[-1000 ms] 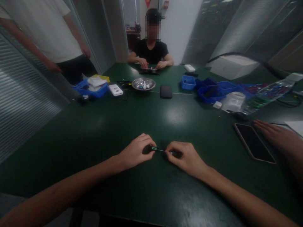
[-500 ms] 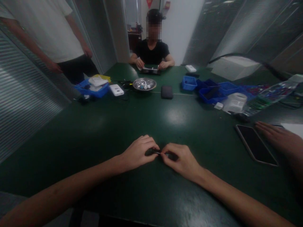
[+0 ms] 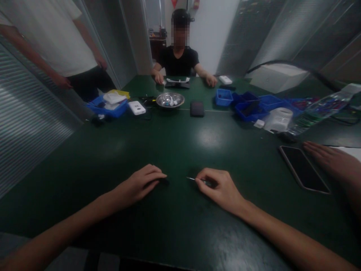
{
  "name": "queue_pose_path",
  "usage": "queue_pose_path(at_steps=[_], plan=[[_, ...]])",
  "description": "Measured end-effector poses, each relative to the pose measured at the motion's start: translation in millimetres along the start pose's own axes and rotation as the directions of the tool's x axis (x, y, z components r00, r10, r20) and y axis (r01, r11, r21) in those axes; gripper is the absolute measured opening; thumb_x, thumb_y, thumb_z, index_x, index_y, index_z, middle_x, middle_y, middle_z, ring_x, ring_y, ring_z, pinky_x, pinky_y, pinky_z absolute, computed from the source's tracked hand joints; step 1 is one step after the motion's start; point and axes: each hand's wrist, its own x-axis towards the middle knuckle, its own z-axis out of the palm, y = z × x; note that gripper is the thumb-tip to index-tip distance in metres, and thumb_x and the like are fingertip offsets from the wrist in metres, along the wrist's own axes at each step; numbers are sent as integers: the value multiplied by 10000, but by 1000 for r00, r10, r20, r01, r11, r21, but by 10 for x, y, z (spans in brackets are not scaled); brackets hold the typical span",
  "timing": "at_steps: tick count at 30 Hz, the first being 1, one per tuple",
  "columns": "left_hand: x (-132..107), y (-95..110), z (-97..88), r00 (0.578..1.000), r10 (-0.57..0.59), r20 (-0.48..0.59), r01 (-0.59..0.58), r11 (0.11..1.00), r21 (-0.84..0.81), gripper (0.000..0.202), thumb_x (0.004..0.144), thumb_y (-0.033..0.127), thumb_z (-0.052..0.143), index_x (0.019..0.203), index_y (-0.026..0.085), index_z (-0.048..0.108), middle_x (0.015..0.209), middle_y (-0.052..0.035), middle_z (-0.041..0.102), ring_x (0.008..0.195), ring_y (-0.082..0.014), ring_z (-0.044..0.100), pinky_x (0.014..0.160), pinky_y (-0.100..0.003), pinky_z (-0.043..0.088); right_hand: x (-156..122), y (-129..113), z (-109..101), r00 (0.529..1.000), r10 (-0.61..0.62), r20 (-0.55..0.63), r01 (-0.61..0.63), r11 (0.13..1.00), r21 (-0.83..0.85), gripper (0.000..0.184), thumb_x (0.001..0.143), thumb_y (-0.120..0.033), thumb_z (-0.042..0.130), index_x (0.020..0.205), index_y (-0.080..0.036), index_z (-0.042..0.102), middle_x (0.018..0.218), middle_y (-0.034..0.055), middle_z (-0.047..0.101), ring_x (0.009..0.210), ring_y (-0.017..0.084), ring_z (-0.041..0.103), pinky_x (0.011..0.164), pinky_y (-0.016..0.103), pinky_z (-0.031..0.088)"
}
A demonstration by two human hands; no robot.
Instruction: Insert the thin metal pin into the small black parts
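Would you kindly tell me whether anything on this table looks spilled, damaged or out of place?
Nothing clearly stands out: no spill or damage shows. The plastic bottle at the right looks slanted, but I cannot tell whether it really leans or just appears so near the picture's edge.

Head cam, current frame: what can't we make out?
Head view:
Thin metal piece: held part mostly hidden by the right hand.
Left hand: whether it holds anything; dim, blurred.
Small pieces in the metal dish: too small to identify.
Co-worker's hand beside the phone: its owner, cut off by right edge.
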Motion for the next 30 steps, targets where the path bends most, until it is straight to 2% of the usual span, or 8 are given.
queue_pose_path(at_steps=[5,9,12,15,18,23,26,30], plan=[[-178,-546,-472,972,-192,-136,206,974,95,379,1017,344,491,1362,294,639,1339,-77,607,1209,-254,586,1056,-422,481,-13,-15,7,1000,-3,8,3,1000,1,166,958,-268,616,851,-183,710,739,2,672,620,136,587,582,250,414],[-273,-1112,-963,855,-387,-344,456,877,149,414,946,443,575,1297,254,688,1303,-94,645,1170,-285,600,1023,-405,476,-23,-33,17,1000,0,5,0,1000,-5,173,960,-276,617,851,-180,710,738,2,671,611,133,583,578,249,414],[-405,-1461,-1206,781,-417,-466,541,823,171,436,909,417,648,1295,218,686,1225,-70,676,1041,-242,631,950,-339,483,-25,-23,24,1000,-4,5,4,1000,-9,162,959,-269,621,856,-179,710,739,-2,669,614,129,580,586,246,414],[-543,-1670,-1292,764,-407,-501,554,811,186,426,922,349,667,1324,207,666,1215,-30,672,1004,-197,622,926,-291,463,-20,-10,27,1000,-5,5,5,1000,-14,159,956,-264,625,849,-179,708,736,-5,666,617,128,579,591,245,413],[-626,-1739,-1308,725,-457,-516,586,802,114,473,920,336,702,1362,182,634,1186,-27,679,1007,-180,618,910,-269,462,-9,-21,25,1000,-9,6,10,1000,-17,164,956,-272,626,851,-178,709,731,-5,667,613,128,582,585,245,412],[-665,-1663,-1371,551,-616,-563,775,628,70,419,844,452,783,1132,150,743,1053,-22,694,912,-188,616,789,-246,462,-6,-50,15,1000,-15,11,15,1000,-13,175,962,-274,613,855,-175,711,734,5,675,620,136,598,578,246,418],[-681,-1593,-1394,551,-645,-529,792,604,89,310,871,431,757,1039,171,764,1032,-7,694,904,-189,612,747,-231,446,-14,-45,12,1000,-17,15,18,1000,-17,171,961,-274,615,853,-178,708,737,4,675,619,134,592,581,246,421],[-701,-1542,-1381,549,-624,-556,790,606,100,352,895,458,728,1093,167,733,1003,2,693,878,-178,622,708,-219,436,-20,-42,12,1000,-16,16,16,1000,-23,172,962,-278,612,856,-183,709,736,2,677,612,132,588,583,246,425]])
